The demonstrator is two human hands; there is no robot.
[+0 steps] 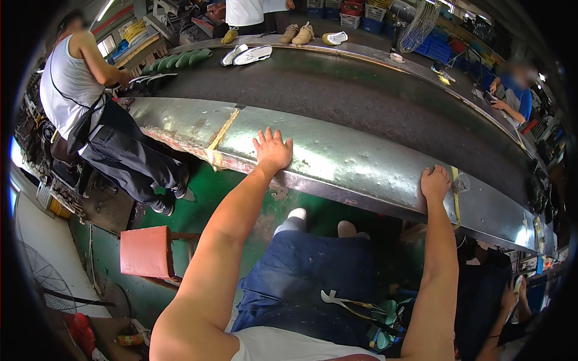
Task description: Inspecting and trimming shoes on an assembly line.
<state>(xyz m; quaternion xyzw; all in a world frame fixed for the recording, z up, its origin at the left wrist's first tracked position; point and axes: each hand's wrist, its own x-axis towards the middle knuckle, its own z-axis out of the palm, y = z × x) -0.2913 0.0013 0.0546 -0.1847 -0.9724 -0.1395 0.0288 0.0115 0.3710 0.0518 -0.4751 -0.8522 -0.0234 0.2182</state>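
Note:
My left hand (272,149) lies flat, fingers spread, on the shiny metal edge (337,153) of a long conveyor. My right hand (435,182) rests on the same metal edge further right, fingers curled over the rim beside a strip of yellow tape (455,194). Neither hand holds anything. The dark belt (337,96) runs past beyond the edge. On its far side lie green insoles (180,59), a pair of white shoe soles (247,55), tan shoes (298,34) and a yellow-white sole (335,38). Pliers (343,300) rest on my lap.
A person in a white sleeveless top (72,84) sits at the left end of the belt. Another person in blue (515,99) works at the far right. A red stool (146,251) stands on the green floor below left. Crates and shelves line the back.

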